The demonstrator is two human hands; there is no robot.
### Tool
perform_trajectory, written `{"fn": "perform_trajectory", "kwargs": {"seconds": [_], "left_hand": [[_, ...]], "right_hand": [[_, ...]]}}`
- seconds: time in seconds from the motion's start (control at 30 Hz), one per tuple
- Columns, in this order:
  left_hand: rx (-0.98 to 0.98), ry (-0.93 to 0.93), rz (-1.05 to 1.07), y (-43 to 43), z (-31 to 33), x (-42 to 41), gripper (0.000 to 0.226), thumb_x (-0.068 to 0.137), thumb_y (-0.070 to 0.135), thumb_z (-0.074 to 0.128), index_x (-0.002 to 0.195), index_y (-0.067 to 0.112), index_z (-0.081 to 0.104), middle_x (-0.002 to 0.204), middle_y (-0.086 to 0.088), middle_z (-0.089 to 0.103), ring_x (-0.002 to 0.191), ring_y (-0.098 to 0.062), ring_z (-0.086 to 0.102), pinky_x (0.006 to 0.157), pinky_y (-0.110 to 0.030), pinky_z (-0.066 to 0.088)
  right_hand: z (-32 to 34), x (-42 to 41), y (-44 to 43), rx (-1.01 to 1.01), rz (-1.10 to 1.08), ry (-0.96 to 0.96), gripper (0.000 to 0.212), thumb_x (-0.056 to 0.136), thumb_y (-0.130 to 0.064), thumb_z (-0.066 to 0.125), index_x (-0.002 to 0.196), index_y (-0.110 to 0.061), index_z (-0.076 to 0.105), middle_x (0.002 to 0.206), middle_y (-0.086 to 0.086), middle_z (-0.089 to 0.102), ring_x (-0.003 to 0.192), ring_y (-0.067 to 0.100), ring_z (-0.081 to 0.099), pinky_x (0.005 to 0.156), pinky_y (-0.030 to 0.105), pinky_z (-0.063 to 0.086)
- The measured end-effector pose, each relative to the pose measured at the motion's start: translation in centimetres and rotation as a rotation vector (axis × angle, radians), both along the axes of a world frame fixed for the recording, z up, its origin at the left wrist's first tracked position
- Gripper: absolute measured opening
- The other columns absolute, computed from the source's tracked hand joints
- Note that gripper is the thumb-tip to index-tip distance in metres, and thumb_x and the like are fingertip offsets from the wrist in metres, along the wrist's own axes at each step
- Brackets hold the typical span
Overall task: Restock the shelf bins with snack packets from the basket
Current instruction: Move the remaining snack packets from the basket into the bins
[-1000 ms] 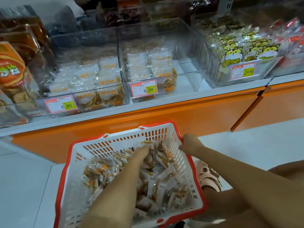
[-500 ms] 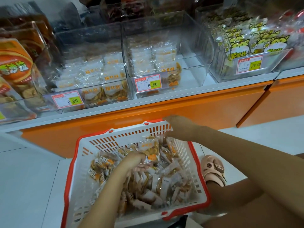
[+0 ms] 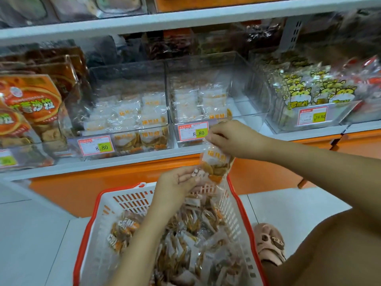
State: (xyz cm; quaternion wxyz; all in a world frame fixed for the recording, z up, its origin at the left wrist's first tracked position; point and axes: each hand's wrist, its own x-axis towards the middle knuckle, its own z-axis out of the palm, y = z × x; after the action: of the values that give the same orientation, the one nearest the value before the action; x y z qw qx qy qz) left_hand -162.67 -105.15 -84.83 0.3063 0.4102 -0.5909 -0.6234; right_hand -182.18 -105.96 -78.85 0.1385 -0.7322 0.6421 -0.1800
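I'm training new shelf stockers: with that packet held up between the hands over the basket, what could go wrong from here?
The right hand only pinches the snack packet by its top edge, the left hand at its lower end; it may drop into the basket. Both the left bin and the middle bin carry 8.80 tags, so it could land in the wrong one.

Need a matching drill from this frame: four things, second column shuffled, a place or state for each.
1. right hand
2. basket
3. hamster-print packets
4. sandal

A. on the floor, right of the basket
B. in the clear bin tagged 16.80
C. pinching the top of a snack packet
D. white with a red rim, holding many packets

Pairs: 1-C, 2-D, 3-B, 4-A
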Motion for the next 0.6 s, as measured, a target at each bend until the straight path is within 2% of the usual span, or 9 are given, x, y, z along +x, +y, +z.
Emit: {"fn": "perform_trajectory", "kwargs": {"seconds": [0.07, 0.17, 0.23, 0.3, 0.37, 0.4, 0.47, 0.53, 0.6], "left_hand": [[0.027, 0.061, 0.036, -0.2, 0.6, -0.3, 0.029, 0.087, -0.008, 0.058, 0.088, 0.019, 0.068, 0.072, 0.004, 0.074, 0.069, -0.008, 0.071, 0.065, -0.018, 0.056], [0.029, 0.114, 0.056, -0.9, 1.8, -0.5, 0.022, 0.086, -0.007, 0.060, 0.091, 0.013, 0.069, 0.077, -0.003, 0.075, 0.071, -0.013, 0.071, 0.066, -0.019, 0.057], [-0.001, 0.124, 0.096, -1.7, 2.7, -0.7, 0.021, 0.085, -0.006, 0.062, 0.090, 0.014, 0.068, 0.079, -0.005, 0.075, 0.072, -0.014, 0.072, 0.064, -0.019, 0.056], [-0.041, 0.149, 0.109, -3.0, 4.1, -1.2, 0.023, 0.084, -0.004, 0.063, 0.089, 0.017, 0.066, 0.077, -0.003, 0.075, 0.074, -0.015, 0.072, 0.065, -0.019, 0.056], [-0.071, 0.173, 0.076, -4.4, 5.8, -2.1, 0.023, 0.084, -0.004, 0.063, 0.091, 0.018, 0.065, 0.076, 0.000, 0.075, 0.074, -0.015, 0.072, 0.066, -0.019, 0.057], [-0.107, 0.163, 0.044, -5.2, 6.6, -2.7, 0.023, 0.084, -0.004, 0.064, 0.092, 0.018, 0.065, 0.076, 0.002, 0.075, 0.074, -0.013, 0.072, 0.066, -0.018, 0.056], [-0.284, 0.055, 0.003, -7.1, 7.9, -4.0, 0.020, 0.084, 0.002, 0.067, 0.097, 0.018, 0.068, 0.081, 0.007, 0.074, 0.076, -0.006, 0.071, 0.070, -0.016, 0.055], [-0.548, -0.134, 0.004, -9.3, 9.0, -5.4, 0.026, 0.083, 0.010, 0.071, 0.108, 0.017, 0.069, 0.094, 0.009, 0.072, 0.084, -0.002, 0.067, 0.079, -0.016, 0.053], [-0.781, -0.401, -0.059, -11.1, 9.8, -6.9, 0.036, 0.083, 0.017, 0.072, 0.118, 0.018, 0.065, 0.108, 0.008, 0.068, 0.092, -0.001, 0.060, 0.088, -0.012, 0.044]], "right_hand": [[0.4, -0.1, -0.5, -0.075, -0.013, 0.032, 0.034, 0.101, -0.021, 0.042, 0.067, -0.014, 0.044, 0.066, -0.001, 0.047, 0.064, 0.015, 0.043, 0.060, 0.028, 0.024], [1.2, -0.2, -1.2, -0.138, -0.033, 0.017, 0.031, 0.102, -0.024, 0.041, 0.077, -0.008, 0.051, 0.075, 0.005, 0.054, 0.073, 0.022, 0.048, 0.061, 0.029, 0.025], [3.0, -0.7, -1.4, -0.092, -0.038, -0.125, 0.033, 0.099, -0.030, 0.048, 0.081, -0.004, 0.055, 0.075, 0.008, 0.057, 0.071, 0.020, 0.053, 0.059, 0.025, 0.036], [5.4, -2.0, -1.3, 0.043, -0.013, -0.286, 0.038, 0.088, -0.043, 0.059, 0.089, -0.005, 0.062, 0.077, 0.014, 0.063, 0.067, 0.016, 0.058, 0.061, 0.023, 0.046], [7.3, -3.7, -1.1, 0.111, 0.019, -0.286, 0.044, 0.080, -0.046, 0.064, 0.091, -0.004, 0.066, 0.079, 0.020, 0.064, 0.066, 0.015, 0.058, 0.063, 0.027, 0.050], [8.0, -4.6, -1.1, 0.093, 0.015, -0.280, 0.040, 0.080, -0.043, 0.066, 0.090, -0.005, 0.068, 0.078, 0.019, 0.065, 0.066, 0.014, 0.058, 0.062, 0.025, 0.051], [9.0, -6.3, -1.1, -0.015, -0.037, -0.281, 0.025, 0.080, -0.037, 0.069, 0.086, -0.012, 0.072, 0.073, 0.010, 0.068, 0.063, 0.007, 0.059, 0.060, 0.018, 0.051], [9.6, -7.8, -1.2, -0.140, -0.113, -0.217, 0.017, 0.080, -0.033, 0.072, 0.084, -0.017, 0.073, 0.069, 0.002, 0.066, 0.059, 0.001, 0.055, 0.057, 0.011, 0.043], [9.6, -8.8, -1.5, -0.179, -0.180, -0.079, 0.015, 0.079, -0.031, 0.076, 0.086, -0.019, 0.074, 0.073, -0.001, 0.068, 0.067, 0.004, 0.057, 0.058, 0.016, 0.038]]}}
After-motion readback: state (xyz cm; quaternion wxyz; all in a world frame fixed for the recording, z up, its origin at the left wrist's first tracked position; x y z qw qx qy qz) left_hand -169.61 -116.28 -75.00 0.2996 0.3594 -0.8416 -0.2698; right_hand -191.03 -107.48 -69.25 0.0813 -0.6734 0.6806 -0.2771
